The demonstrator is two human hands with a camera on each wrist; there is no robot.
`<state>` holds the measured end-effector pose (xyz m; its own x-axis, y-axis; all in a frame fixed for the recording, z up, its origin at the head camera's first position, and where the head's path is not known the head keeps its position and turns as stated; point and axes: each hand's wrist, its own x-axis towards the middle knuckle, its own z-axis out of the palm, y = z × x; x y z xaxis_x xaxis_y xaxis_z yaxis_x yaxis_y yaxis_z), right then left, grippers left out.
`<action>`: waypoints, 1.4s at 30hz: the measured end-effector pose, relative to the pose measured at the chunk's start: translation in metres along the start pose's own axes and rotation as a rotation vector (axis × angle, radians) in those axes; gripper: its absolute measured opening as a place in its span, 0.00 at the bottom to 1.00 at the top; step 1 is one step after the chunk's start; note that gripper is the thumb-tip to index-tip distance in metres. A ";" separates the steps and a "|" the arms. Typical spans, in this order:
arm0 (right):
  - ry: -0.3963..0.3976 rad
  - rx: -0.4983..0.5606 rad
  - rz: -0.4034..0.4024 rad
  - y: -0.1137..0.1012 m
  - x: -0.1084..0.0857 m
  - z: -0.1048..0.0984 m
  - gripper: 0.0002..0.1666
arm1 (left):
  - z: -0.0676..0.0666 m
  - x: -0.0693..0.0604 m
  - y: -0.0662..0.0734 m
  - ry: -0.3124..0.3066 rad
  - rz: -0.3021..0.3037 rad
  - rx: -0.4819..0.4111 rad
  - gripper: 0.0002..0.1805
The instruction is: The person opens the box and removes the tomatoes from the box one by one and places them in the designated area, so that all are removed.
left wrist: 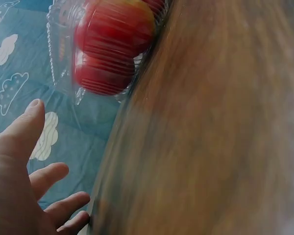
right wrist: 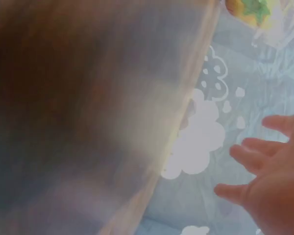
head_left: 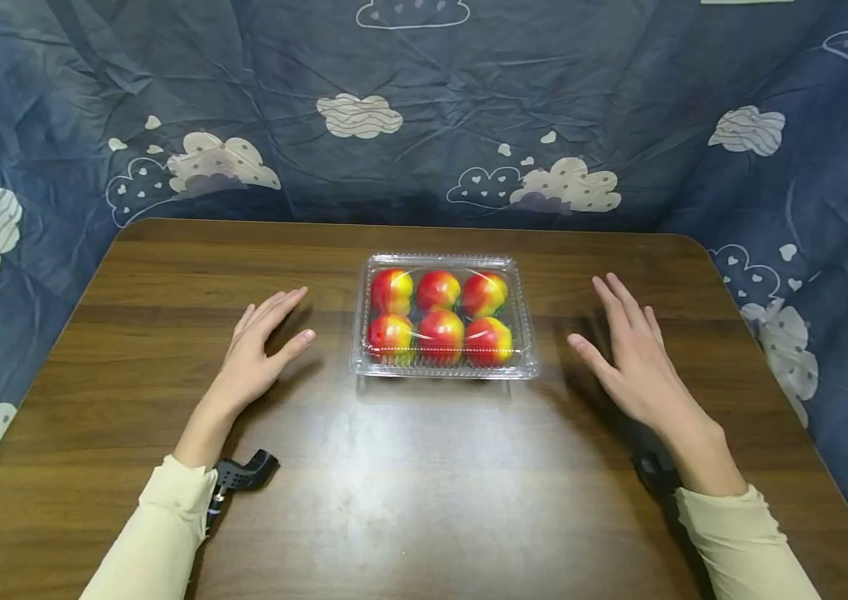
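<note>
A clear plastic box with a lid stands on the wooden table, holding several red and yellow fruits in two rows. To its left my left hand hovers with fingers extended and thumb apart, touching nothing. My right hand is held on the box's right, fingers spread and nothing in them. The left wrist view shows the box's ridged side beyond my left hand. In the right wrist view a fruit with a green leafy part shows at the top, above my right hand.
The brown table reaches to a blue cloth with cloud patterns hanging behind it and at both sides. A black device is strapped at my left wrist, and another dark one is at my right wrist.
</note>
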<state>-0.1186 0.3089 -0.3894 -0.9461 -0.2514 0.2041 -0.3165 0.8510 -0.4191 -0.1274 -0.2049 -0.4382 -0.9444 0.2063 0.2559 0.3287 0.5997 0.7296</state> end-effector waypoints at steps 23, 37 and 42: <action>-0.054 0.122 -0.283 -0.114 0.067 0.013 0.52 | 0.025 0.015 0.019 0.080 -0.061 -0.365 0.16; -0.084 -0.037 -0.423 -0.130 0.056 0.036 0.60 | 0.030 0.010 0.025 -0.254 -0.096 -0.963 0.12; -0.094 -0.046 -0.430 -0.131 0.056 0.037 0.62 | 0.029 0.008 0.026 -0.399 -0.115 -1.036 0.10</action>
<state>-0.1323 0.1662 -0.3563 -0.7319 -0.6262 0.2687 -0.6813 0.6790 -0.2735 -0.1265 -0.1649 -0.4352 -0.8416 0.5361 0.0664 -0.0928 -0.2647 0.9599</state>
